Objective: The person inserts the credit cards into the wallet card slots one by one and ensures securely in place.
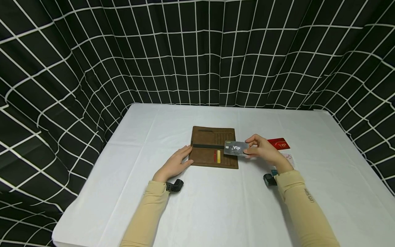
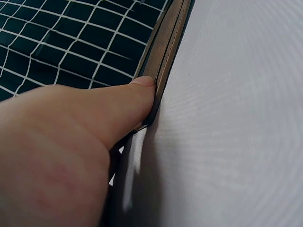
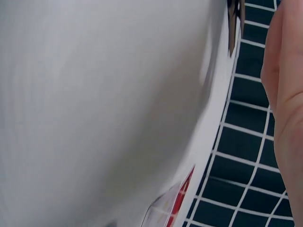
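A brown wallet (image 1: 203, 139) lies unfolded on the white table, a dark strip across its middle. Red and yellow card edges (image 1: 218, 156) show in its lower half. My left hand (image 1: 175, 164) rests at the wallet's left edge, fingers extended; in the left wrist view its thumb touches the wallet's edge (image 2: 163, 47). Between thumb and fingers, my right hand (image 1: 262, 151) pinches a grey VIP card (image 1: 234, 148) by its right end. That card overlaps the wallet's right side in the head view. The right wrist view shows only part of the hand (image 3: 291, 94), not the card.
Right of the wallet lie a red VIP card (image 1: 279, 143), a pale patterned card (image 1: 289, 158) and a teal card (image 1: 274, 172), the last two partly covered by the right hand and wrist. Black curtains with white grid lines (image 1: 197, 55) surround the table (image 1: 210, 206).
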`<control>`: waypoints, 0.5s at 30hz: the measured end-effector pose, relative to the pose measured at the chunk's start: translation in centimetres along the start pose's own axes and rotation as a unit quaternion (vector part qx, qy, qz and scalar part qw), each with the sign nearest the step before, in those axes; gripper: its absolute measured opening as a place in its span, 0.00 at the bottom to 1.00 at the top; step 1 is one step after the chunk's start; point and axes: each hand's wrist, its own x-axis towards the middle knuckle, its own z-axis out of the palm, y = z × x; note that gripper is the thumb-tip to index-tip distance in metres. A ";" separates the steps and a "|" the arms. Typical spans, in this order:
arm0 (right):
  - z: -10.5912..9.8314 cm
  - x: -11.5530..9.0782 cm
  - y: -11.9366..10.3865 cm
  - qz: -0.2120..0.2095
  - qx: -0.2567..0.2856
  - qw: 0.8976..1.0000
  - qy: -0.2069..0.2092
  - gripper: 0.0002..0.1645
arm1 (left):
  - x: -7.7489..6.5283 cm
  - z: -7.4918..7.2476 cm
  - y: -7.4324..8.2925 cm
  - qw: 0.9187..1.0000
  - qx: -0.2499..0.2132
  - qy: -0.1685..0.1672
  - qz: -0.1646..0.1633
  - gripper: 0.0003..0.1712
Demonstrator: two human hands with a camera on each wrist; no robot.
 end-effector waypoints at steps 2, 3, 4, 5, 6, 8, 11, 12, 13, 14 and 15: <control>0.4 0.1 0.0 0.001 -0.010 1.000 -0.003 0.26 | 0.0 0.0 0.0 1.000 0.000 0.001 0.001 0.35; 0.6 0.1 0.0 0.000 -0.014 1.000 -0.004 0.25 | 0.0 0.0 0.0 1.000 0.000 0.001 0.002 0.35; 0.8 0.2 -0.1 -0.001 -0.018 1.000 -0.004 0.25 | 0.0 0.0 0.0 1.000 -0.002 0.002 0.003 0.35; 0.9 0.2 -0.1 -0.003 -0.021 1.000 -0.004 0.24 | 0.0 0.0 0.0 1.000 -0.002 0.002 0.003 0.35; 1.1 0.2 -0.2 -0.003 -0.022 1.000 -0.004 0.24 | 0.0 0.0 -0.1 1.000 -0.002 0.001 0.003 0.35; 1.3 0.3 -0.3 -0.001 -0.027 1.000 -0.003 0.24 | 0.0 0.0 -0.1 1.000 -0.004 -0.001 0.003 0.35; 1.6 0.3 -0.5 0.002 -0.028 1.000 -0.005 0.23 | 0.1 0.1 -0.1 1.000 -0.005 -0.001 0.004 0.35; 1.6 0.3 -0.6 0.004 -0.025 1.000 -0.006 0.23 | 0.1 0.1 -0.1 1.000 -0.007 0.001 0.007 0.35; 1.7 0.2 -0.8 0.008 -0.025 1.000 -0.007 0.23 | 0.1 0.1 -0.1 1.000 -0.008 0.003 0.009 0.35; 1.8 0.1 -1.1 0.010 -0.025 1.000 -0.010 0.22 | 0.1 0.1 -0.1 1.000 -0.008 0.004 0.011 0.35; 2.0 0.0 -1.4 0.013 -0.026 1.000 -0.012 0.22 | 0.1 0.1 -0.1 1.000 -0.008 0.003 0.011 0.35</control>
